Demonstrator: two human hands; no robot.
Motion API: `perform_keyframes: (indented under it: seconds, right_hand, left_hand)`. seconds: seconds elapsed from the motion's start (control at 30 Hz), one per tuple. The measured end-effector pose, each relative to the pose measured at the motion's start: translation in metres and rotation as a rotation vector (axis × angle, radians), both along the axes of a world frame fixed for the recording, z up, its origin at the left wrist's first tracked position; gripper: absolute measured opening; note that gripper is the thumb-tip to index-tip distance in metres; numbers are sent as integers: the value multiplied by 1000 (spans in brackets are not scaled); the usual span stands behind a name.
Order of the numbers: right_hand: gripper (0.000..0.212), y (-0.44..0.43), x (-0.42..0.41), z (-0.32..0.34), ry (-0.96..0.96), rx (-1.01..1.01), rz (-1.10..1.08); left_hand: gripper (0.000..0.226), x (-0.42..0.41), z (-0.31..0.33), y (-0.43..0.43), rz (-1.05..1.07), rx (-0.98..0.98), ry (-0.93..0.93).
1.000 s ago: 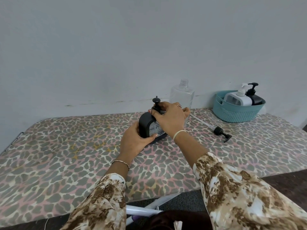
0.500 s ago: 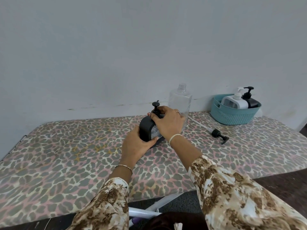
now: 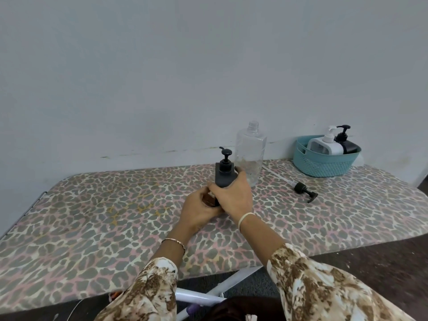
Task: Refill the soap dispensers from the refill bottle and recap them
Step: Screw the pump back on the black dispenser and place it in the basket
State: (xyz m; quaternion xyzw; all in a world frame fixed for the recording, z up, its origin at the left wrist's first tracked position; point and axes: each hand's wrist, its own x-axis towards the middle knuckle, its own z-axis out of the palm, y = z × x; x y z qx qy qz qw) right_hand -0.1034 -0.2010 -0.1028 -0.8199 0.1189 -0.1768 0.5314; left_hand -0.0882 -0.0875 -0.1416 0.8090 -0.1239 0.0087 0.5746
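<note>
On the desk [image 3: 115,216], the uncapped clear bottle [image 3: 250,154] stands just behind the capped black dispenser [image 3: 223,176], which left grip [image 3: 199,212] and right grip [image 3: 236,198] both clasp low. Recapping looks finished; next, the loose pump [image 3: 303,191] needs fetching.

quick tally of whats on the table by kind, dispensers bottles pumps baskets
dispensers with pump on: 3 (held black dispenser, white dispenser, second black dispenser)
clear bottle, uncapped: 1
loose pump: 1
teal basket: 1
total: 6
</note>
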Motion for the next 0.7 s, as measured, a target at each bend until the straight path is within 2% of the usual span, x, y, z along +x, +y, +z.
perform_keyframes:
  seconds: [0.07, 0.17, 0.23, 0.33, 0.53, 0.7]
  right_hand:
    - [55, -3, -7, 1, -41, -71, -37]
    - [44, -10, -16, 4, -67, -66, -47]
    - [46, -19, -22, 6, -76, -86, -55]
    - [48, -39, -30, 8, -84, -100, -86]
    - [37, -99, -39, 23, -124, -103, -160]
    - [30, -151, -30, 48, -179, -152, -222]
  left_hand:
    - [31, -4, -1, -5, -29, -39, 5]
    - [25, -11, 1, -14, -26, -87, 4]
    - [30, -16, 1, -20, -32, -121, 9]
    - [24, -23, 5, -36, -74, -173, 29]
    - [63, -25, 16, -87, -180, -197, 28]
    - [74, -11, 43, -143, -240, -126, -51]
